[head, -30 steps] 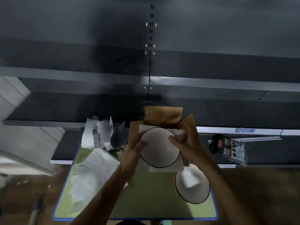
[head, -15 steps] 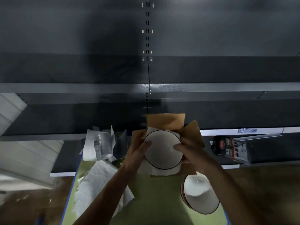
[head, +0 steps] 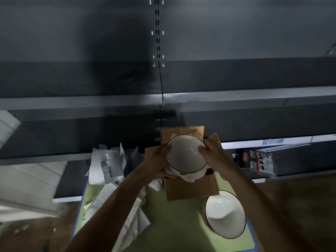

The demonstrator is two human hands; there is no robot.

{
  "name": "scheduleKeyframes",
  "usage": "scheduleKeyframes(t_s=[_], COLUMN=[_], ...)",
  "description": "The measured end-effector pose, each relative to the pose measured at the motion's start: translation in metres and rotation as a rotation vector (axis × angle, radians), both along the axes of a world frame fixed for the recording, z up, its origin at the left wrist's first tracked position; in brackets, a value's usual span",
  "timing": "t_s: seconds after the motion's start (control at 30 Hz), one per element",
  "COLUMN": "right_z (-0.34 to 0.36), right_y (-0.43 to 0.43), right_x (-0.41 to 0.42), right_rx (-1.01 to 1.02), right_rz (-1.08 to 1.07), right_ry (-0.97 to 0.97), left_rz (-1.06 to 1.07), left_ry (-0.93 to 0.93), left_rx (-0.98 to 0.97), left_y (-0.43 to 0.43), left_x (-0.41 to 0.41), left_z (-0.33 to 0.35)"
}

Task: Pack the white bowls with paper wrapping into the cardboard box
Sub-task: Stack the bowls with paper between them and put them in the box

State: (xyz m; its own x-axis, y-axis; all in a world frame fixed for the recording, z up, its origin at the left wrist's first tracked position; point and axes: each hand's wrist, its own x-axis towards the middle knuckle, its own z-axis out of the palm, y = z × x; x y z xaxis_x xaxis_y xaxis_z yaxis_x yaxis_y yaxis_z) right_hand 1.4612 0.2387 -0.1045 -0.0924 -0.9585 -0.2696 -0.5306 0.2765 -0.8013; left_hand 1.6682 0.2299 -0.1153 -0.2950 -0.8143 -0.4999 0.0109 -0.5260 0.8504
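A white bowl with a dark rim (head: pixel 185 155) sits on white wrapping paper (head: pixel 190 177) in the mouth of the open cardboard box (head: pixel 190 190). My left hand (head: pixel 160 160) grips the bowl's left edge with the paper under it. My right hand (head: pixel 212 157) grips its right edge, thumb on the rim. The bowl tilts toward me, partly inside the box between the raised flaps. A stack of white bowls (head: pixel 224 214) stands on the green table (head: pixel 172 224) to the right of the box.
Loose sheets of white paper (head: pixel 116 211) lie on the table's left side, with crumpled white and grey wrapping (head: pixel 108 164) behind them. Dark metal shelving (head: pixel 163 99) rises right behind the box. A red and black package (head: pixel 256 163) lies on a low shelf at right.
Both hands carried the bowl and its paper away from me and lowered it into the box's opening. The camera view shifted, so the table sits lower and further right.
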Motion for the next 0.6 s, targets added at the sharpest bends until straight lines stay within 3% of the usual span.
scheduleKeyframes(t_s=[0.13, 0.2, 0.4, 0.6], right_z=[0.009, 0.008, 0.001, -0.003], right_y=[-0.006, -0.006, -0.013, -0.020], right_x=[-0.006, -0.007, -0.006, 0.002], right_rx=[0.310, 0.374, 0.366, 0.326], right_rz=[-0.037, -0.048, -0.078, -0.081], right_ry=[-0.538, -0.624, -0.554, -0.299], left_rz=[0.017, -0.003, -0.024, -0.014], left_ry=[0.044, 0.081, 0.076, -0.213], left_rx=[-0.003, -0.010, 0.056, 0.024], left_y=[-0.011, -0.012, -0.017, -0.032], left_x=[0.002, 0.002, 0.002, -0.011], left_z=[-0.007, -0.012, -0.019, -0.018])
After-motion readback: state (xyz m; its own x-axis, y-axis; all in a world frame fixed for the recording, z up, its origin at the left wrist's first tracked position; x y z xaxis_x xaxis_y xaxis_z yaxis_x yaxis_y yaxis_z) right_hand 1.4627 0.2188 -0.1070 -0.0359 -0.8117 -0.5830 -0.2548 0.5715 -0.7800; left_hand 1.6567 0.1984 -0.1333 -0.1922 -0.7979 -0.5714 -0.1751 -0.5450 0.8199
